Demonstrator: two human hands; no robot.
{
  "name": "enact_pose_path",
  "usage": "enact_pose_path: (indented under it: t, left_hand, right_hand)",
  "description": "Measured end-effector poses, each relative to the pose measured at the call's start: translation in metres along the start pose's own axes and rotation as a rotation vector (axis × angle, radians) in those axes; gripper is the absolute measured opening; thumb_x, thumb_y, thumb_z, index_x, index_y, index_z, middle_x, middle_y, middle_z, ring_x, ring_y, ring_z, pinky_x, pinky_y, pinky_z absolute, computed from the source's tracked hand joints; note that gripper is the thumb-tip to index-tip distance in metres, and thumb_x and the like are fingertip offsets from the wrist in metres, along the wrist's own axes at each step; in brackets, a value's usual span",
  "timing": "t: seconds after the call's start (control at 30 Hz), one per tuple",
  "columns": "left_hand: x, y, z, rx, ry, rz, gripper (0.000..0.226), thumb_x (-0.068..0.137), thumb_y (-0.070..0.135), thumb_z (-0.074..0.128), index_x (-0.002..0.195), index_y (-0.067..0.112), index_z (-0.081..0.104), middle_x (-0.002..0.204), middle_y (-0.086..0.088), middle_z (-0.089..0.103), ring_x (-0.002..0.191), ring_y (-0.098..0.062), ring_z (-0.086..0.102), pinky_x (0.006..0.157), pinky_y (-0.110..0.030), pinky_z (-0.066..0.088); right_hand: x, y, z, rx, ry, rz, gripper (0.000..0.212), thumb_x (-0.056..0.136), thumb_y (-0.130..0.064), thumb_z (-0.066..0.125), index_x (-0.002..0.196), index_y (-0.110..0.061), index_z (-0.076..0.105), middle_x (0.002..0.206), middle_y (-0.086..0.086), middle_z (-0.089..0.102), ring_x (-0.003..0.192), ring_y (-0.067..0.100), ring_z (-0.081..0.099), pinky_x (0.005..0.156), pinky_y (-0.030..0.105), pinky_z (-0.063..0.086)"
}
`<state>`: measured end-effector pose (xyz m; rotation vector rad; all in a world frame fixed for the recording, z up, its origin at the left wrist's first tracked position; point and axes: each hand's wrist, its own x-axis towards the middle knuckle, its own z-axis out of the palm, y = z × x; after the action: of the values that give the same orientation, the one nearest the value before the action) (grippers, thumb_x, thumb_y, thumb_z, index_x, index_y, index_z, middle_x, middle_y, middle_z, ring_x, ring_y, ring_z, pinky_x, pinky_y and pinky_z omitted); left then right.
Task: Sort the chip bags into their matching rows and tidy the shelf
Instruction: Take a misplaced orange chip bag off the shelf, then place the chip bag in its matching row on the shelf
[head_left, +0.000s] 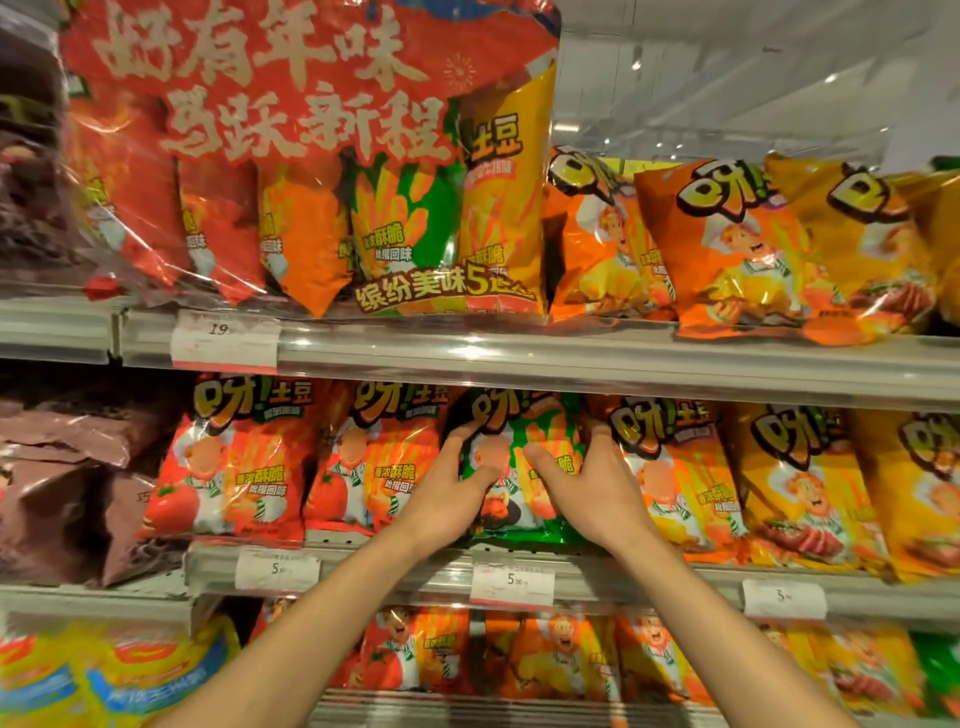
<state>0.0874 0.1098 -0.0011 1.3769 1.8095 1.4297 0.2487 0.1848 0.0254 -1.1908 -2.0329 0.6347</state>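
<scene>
A green chip bag (511, 467) stands upright in the middle shelf row, between red bags (374, 462) on its left and orange bags (670, 467) on its right. My left hand (447, 493) grips the green bag's left edge, thumb on its front and fingers curled round the side. My right hand (587, 483) grips its right edge the same way. Further right in the same row stand yellow bags (800, 488). Another red bag (234, 462) stands at the row's left.
The upper shelf holds a big red multipack (311, 156) and orange and yellow bags (753, 244). Brown bags (67, 467) fill the left bay. The lower shelf holds more red and orange bags (545, 654). Price tags (511, 582) line the shelf rail.
</scene>
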Motion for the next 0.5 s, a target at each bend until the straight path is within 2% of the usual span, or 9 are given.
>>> enact_pose_path:
  t: [0.07,0.17,0.27,0.37,0.43,0.5]
  left_hand:
    - [-0.006,0.001,0.002,-0.006,-0.004,0.034,0.06,0.098,0.035,0.061,0.151,0.035,0.032,0.144,0.007,0.048,0.125,-0.01,0.052,0.108,-0.031,0.044]
    - [-0.015,0.003,0.005,0.011,-0.024,0.091,0.063,0.092,0.052,0.063,0.148,0.044,0.034,0.148,0.01,0.044,0.133,-0.008,0.046,0.114,-0.036,0.039]
    - [-0.028,0.007,0.012,0.039,-0.023,0.149,0.06,0.092,0.055,0.06,0.146,0.05,0.033,0.141,0.018,0.041,0.128,0.002,0.041,0.106,-0.019,0.034]
    - [-0.042,0.011,0.021,0.079,-0.02,0.176,0.061,0.09,0.06,0.058,0.145,0.055,0.031,0.135,0.021,0.036,0.126,0.006,0.04,0.103,-0.016,0.034]
    - [-0.051,0.014,0.028,0.087,-0.012,0.195,0.064,0.09,0.059,0.06,0.147,0.053,0.032,0.136,0.023,0.036,0.117,0.023,0.038,0.092,-0.001,0.033]
    - [-0.059,0.017,0.038,0.116,0.015,0.227,0.064,0.089,0.057,0.061,0.147,0.049,0.035,0.136,0.023,0.037,0.109,0.036,0.029,0.085,0.006,0.027]
  right_hand:
    - [-0.006,0.005,-0.007,0.026,0.01,-0.003,0.09,0.088,-0.063,0.06,0.153,-0.009,0.028,0.151,0.01,0.045,0.134,0.027,0.047,0.099,0.034,0.042]
    - [-0.018,0.015,-0.016,0.105,0.016,0.011,0.086,0.086,-0.063,0.062,0.152,-0.02,0.028,0.152,0.005,0.044,0.136,0.023,0.046,0.106,0.038,0.042]
    - [-0.031,0.025,-0.023,0.172,0.029,0.042,0.083,0.083,-0.067,0.063,0.149,-0.032,0.028,0.143,-0.001,0.052,0.128,0.018,0.053,0.101,0.039,0.047]
    - [-0.045,0.034,-0.03,0.236,0.055,0.052,0.077,0.083,-0.063,0.068,0.146,-0.036,0.033,0.133,-0.008,0.059,0.12,0.01,0.057,0.098,0.033,0.049]
    - [-0.056,0.038,-0.036,0.272,0.062,0.049,0.073,0.084,-0.055,0.07,0.145,-0.033,0.036,0.13,-0.011,0.061,0.118,0.006,0.058,0.099,0.03,0.048]
    - [-0.066,0.044,-0.043,0.291,0.064,0.036,0.071,0.087,-0.051,0.07,0.145,-0.031,0.037,0.129,-0.013,0.06,0.118,0.002,0.056,0.098,0.026,0.046]
